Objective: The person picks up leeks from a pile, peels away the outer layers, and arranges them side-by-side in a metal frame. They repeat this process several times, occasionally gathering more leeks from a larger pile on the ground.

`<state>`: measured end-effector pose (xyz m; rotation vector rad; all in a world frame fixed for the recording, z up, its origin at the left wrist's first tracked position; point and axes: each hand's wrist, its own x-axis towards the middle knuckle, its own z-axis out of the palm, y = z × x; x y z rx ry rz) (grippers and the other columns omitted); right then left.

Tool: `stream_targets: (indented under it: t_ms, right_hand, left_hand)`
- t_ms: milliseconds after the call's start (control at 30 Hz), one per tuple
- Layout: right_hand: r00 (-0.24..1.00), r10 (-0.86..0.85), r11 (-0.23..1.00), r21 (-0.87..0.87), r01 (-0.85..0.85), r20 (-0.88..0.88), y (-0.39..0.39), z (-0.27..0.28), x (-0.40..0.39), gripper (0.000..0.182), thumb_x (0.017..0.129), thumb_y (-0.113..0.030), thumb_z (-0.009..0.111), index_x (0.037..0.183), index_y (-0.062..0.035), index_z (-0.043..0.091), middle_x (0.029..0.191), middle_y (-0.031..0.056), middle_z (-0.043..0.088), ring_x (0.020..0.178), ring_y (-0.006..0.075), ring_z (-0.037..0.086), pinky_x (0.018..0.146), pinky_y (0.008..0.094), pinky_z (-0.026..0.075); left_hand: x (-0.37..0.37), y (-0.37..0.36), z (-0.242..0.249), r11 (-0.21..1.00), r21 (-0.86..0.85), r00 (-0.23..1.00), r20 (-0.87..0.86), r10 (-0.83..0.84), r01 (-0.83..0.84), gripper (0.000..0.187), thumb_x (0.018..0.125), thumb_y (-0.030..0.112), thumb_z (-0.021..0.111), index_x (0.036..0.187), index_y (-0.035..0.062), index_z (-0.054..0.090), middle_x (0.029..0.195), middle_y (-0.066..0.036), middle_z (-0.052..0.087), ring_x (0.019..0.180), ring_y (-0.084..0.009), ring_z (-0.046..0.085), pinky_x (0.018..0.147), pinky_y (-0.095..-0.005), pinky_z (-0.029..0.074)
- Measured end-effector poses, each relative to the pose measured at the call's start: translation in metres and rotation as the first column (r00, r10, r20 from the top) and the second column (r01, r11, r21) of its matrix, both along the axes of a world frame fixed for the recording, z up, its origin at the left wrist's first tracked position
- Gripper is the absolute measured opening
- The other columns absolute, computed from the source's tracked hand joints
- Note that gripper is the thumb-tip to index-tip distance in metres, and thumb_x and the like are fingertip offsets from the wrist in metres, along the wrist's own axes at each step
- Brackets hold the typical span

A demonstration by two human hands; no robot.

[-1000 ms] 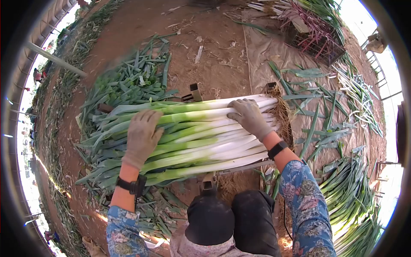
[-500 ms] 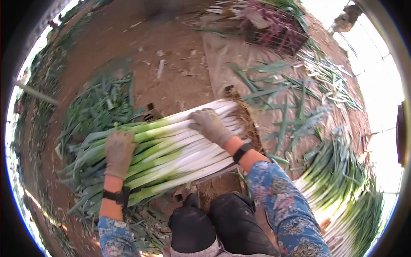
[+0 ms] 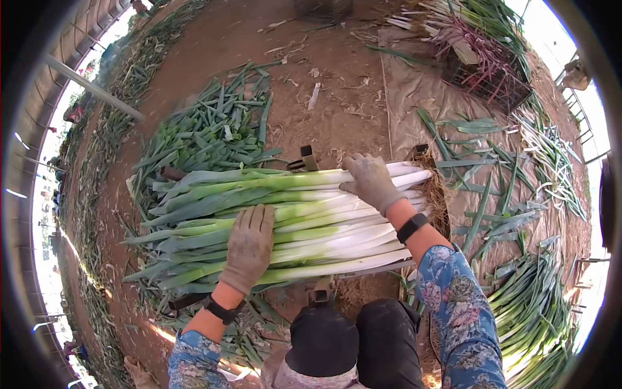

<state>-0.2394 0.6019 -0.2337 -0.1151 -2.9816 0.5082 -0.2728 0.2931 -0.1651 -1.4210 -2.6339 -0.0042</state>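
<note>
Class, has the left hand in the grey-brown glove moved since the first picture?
Yes: against the far square brown metal post, the left hand has shifted rightward and toward the wearer.

The leeks [image 3: 324,240] run from white shanks through pale yellow-green to dark, bluish green leaves, with tan-brown roots [image 3: 437,198]. The gloves [image 3: 249,249] are dull grey-brown, the wristbands [image 3: 413,227] black. Blue sleeves [image 3: 463,305] carry a floral pattern in pink, cream and olive-grey. The trousers [image 3: 389,337] are black. The soil [image 3: 324,142] is reddish brown, the sheet [image 3: 414,97] tan, the scraps [image 3: 484,207] green. The crate [image 3: 486,84] is black, its stalks [image 3: 470,48] purplish red, the pole [image 3: 97,87] pale grey.
</note>
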Motion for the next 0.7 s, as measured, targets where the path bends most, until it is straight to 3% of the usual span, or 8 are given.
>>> stream_targets:
  t_ms: [133, 233, 333, 433, 533, 633, 700]
  right_hand:
    - [0.999, 0.043, 0.998, 0.043, -0.042, -0.011, 0.002, -0.006, -0.005, 0.029, 0.081, -0.030, 0.076, 0.100, -0.0112, 0.065, 0.100, 0.0100, 0.066, 0.102, 0.0314, 0.062, 0.087, 0.0457, 0.047]
    - [0.998, 0.018, 0.994, -0.103, -0.024, -0.052, 0.009, -0.016, -0.005, 0.031, 0.081, -0.035, 0.075, 0.101, -0.0135, 0.065, 0.100, 0.0084, 0.069, 0.101, 0.0281, 0.064, 0.085, 0.0436, 0.048]
    - [0.994, 0.051, 0.986, -0.154, -0.065, -0.093, 0.016, -0.020, -0.005, 0.030, 0.080, -0.035, 0.076, 0.099, -0.0137, 0.065, 0.099, 0.0081, 0.069, 0.099, 0.0283, 0.065, 0.084, 0.0436, 0.048]
    - [0.994, 0.093, 0.995, -0.026, -0.092, 0.049, 0.008, -0.002, -0.009, 0.031, 0.081, -0.034, 0.076, 0.099, -0.0122, 0.064, 0.099, 0.0091, 0.068, 0.098, 0.0303, 0.065, 0.083, 0.0443, 0.049]
    - [0.996, 0.075, 0.995, 0.061, -0.078, 0.040, 0.003, -0.003, -0.014, 0.031, 0.081, -0.033, 0.077, 0.097, -0.0101, 0.063, 0.098, 0.0107, 0.068, 0.099, 0.0325, 0.065, 0.083, 0.0443, 0.049]
    - [0.994, 0.015, 0.983, -0.181, -0.036, -0.113, 0.007, -0.014, -0.008, 0.033, 0.081, -0.033, 0.077, 0.097, -0.0080, 0.062, 0.096, 0.0125, 0.068, 0.097, 0.0339, 0.065, 0.083, 0.0441, 0.050]
    - [0.996, -0.009, 0.935, -0.354, -0.022, -0.085, 0.010, -0.014, -0.004, 0.031, 0.082, -0.032, 0.076, 0.095, -0.0073, 0.062, 0.092, 0.0144, 0.069, 0.093, 0.0351, 0.066, 0.081, 0.0450, 0.050]
  left_hand:
    - [0.004, 0.001, 0.007, 0.999, 0.026, 0.998, 0.061, 0.023, -0.024, 0.056, 0.081, 0.009, 0.068, 0.133, -0.0019, 0.051, 0.129, -0.020, 0.058, 0.122, -0.0387, 0.053, 0.108, -0.0479, 0.040]
    - [-0.009, -0.003, 0.014, 0.987, 0.152, 0.971, 0.239, 0.014, -0.051, 0.052, 0.082, 0.009, 0.067, 0.132, 0.0019, 0.054, 0.127, -0.020, 0.059, 0.119, -0.0388, 0.055, 0.106, -0.0481, 0.041]
    - [-0.051, 0.006, 0.027, 0.958, 0.284, 0.999, 0.023, 0.030, -0.036, 0.052, 0.080, 0.009, 0.071, 0.129, 0.0055, 0.055, 0.125, -0.018, 0.060, 0.117, -0.0389, 0.056, 0.105, -0.0464, 0.042]
    - [-0.095, 0.017, 0.023, 0.990, 0.136, 0.958, 0.286, -0.012, -0.028, 0.053, 0.078, 0.015, 0.075, 0.127, 0.0042, 0.057, 0.125, -0.018, 0.060, 0.121, -0.0380, 0.054, 0.103, -0.0479, 0.042]
    - [-0.110, 0.022, 0.010, 0.996, 0.050, 0.947, 0.310, -0.084, 0.072, 0.052, 0.077, 0.022, 0.078, 0.123, 0.0057, 0.059, 0.120, -0.016, 0.061, 0.121, -0.0359, 0.053, 0.104, -0.0469, 0.041]
    - [-0.112, 0.027, 0.024, 0.990, -0.104, 0.970, 0.234, -0.069, 0.095, 0.055, 0.077, 0.025, 0.079, 0.125, 0.0065, 0.059, 0.120, -0.014, 0.061, 0.122, -0.0338, 0.052, 0.105, -0.0450, 0.039]
    - [-0.109, 0.032, 0.034, 0.981, -0.161, 0.976, 0.207, -0.074, 0.108, 0.055, 0.077, 0.026, 0.078, 0.125, 0.0071, 0.059, 0.119, -0.013, 0.061, 0.122, -0.0330, 0.052, 0.106, -0.0437, 0.038]
